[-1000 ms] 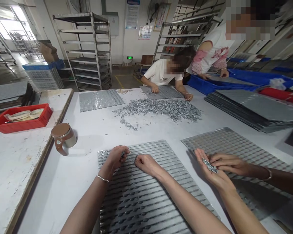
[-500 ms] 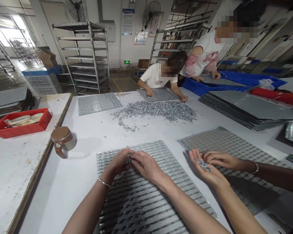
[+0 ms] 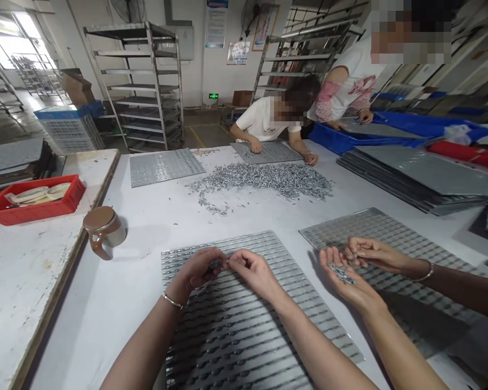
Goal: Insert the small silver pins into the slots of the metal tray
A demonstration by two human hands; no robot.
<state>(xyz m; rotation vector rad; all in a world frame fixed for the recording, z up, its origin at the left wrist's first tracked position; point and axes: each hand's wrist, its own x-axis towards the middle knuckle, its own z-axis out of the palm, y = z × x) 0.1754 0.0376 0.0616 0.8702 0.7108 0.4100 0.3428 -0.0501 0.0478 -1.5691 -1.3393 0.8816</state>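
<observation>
front tray (image 3: 246, 327) silver-grey with parallel dark stripes, right-hand tray (image 3: 402, 238) grey with matching stripes, glinting silver pieces (image 3: 268, 181), white tabletop (image 3: 154, 227); mug (image 3: 111, 227) brown and silver, box (image 3: 44, 210) bright red, tub (image 3: 329, 140) deep blue; shirt (image 3: 264, 116) white with dark lettering, sleeve (image 3: 327, 103) patterned pink, sign (image 3: 213, 96) glowing green

Left hand (image 3: 202, 269): curling over metal pieces (image 3: 214, 264), hiding most of them.
Right hand (image 3: 255, 271): pinching something too small to tell, if anything.
Ridged tray (image 3: 244, 325): running under both forearms, the bottom edge cutting it off.
Neighbour's braceleted arm (image 3: 459, 291): leaving past the right edge.
Wall fan (image 3: 129, 9): losing its top.
Poster (image 3: 217, 24): showing illegible print.
</observation>
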